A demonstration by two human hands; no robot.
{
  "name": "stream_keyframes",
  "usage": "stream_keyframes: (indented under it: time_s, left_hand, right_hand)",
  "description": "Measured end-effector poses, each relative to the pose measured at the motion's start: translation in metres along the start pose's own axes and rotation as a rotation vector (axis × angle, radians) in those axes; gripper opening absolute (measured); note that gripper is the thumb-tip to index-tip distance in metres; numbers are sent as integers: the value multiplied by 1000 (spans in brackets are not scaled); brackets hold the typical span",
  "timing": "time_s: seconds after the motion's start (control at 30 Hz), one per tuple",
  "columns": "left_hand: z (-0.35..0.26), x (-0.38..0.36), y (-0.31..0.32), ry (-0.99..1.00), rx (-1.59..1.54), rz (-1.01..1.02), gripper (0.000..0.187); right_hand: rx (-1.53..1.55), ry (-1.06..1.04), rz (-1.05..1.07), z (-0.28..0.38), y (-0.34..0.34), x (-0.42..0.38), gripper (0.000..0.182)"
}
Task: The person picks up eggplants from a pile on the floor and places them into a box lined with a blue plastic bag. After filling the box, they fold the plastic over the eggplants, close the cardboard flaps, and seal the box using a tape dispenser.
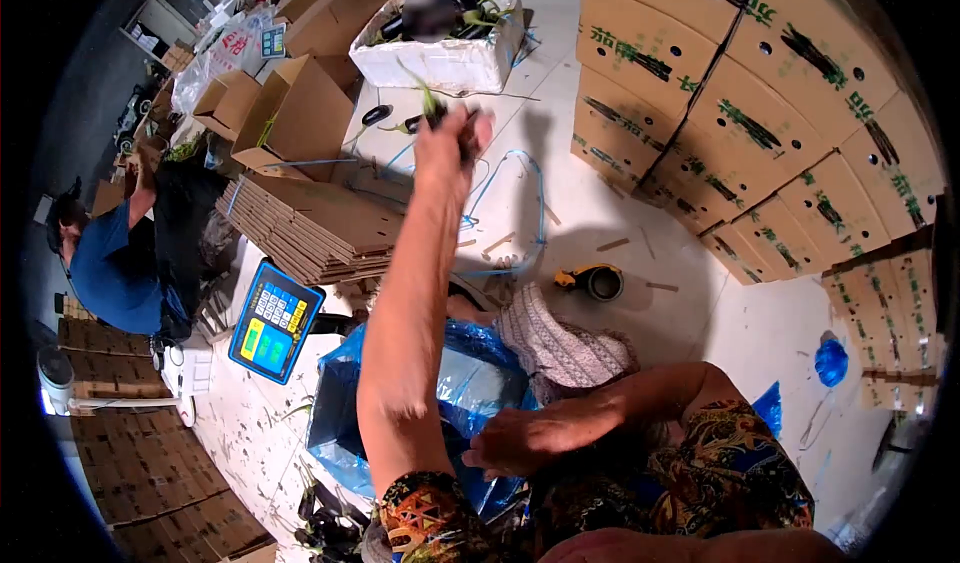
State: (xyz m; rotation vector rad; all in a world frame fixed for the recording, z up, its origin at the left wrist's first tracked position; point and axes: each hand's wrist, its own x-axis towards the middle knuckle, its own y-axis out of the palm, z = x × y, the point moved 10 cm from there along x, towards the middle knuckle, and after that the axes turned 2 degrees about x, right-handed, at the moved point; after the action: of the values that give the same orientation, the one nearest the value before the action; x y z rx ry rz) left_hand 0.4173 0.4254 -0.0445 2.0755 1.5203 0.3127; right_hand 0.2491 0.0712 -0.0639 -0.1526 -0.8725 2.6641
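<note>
My left hand [450, 148] is stretched out over the floor, its fingers closed around a dark eggplant [434, 113] with a green stem; motion blurs it a little. Just beyond stands a white foam box [435, 66] holding several eggplants [470, 25]. Another small eggplant [377, 115] lies on the floor near that box. Close to my body, my right hand [510, 445] is curled at the edge of a blue plastic bag [345, 413] that lines an opening in front of me. The fingertips of this hand are partly hidden.
Stacked cardboard cartons [750, 113] rise at the right. Flattened cardboard [310, 228] and a blue scale display [276, 320] are at the left. A tape dispenser [600, 282] lies on the floor. Further left, another person [120, 273] bends over. More eggplants [325, 523] lie below.
</note>
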Motion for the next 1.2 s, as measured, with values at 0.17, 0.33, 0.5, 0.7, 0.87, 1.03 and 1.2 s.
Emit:
stream_keyframes:
  time_s: [0.17, 0.33, 0.5, 0.7, 0.87, 1.03, 1.2]
  left_hand:
    - [83, -117, -83, -375, -3, -179, 22]
    - [95, -190, -88, -605, 163, -123, 21]
    - [-27, -60, -9, -150, 153, 66, 41]
    - [-17, -106, 1, -230, 309, 23, 59]
    - [-17, -230, -75, -345, 258, -5, 39]
    - [-90, -354, -180, -188, 327, -261, 39]
    - [-139, -545, -329, 142, 357, -600, 54]
  right_hand:
    - [-83, -100, -77, 3, 7, -17, 25]
    - [-143, -72, -23, 13, 2, -13, 16]
    - [-31, -17, -129, 3, 13, 3, 26]
    - [-132, -54, 42, 20, 18, 7, 20]
    - [-230, -191, 89, 34, 40, 5, 41]
    - [-541, -409, -42, 50, 31, -17, 51]
    - [-380, -173, 343, 26, 77, -1, 33]
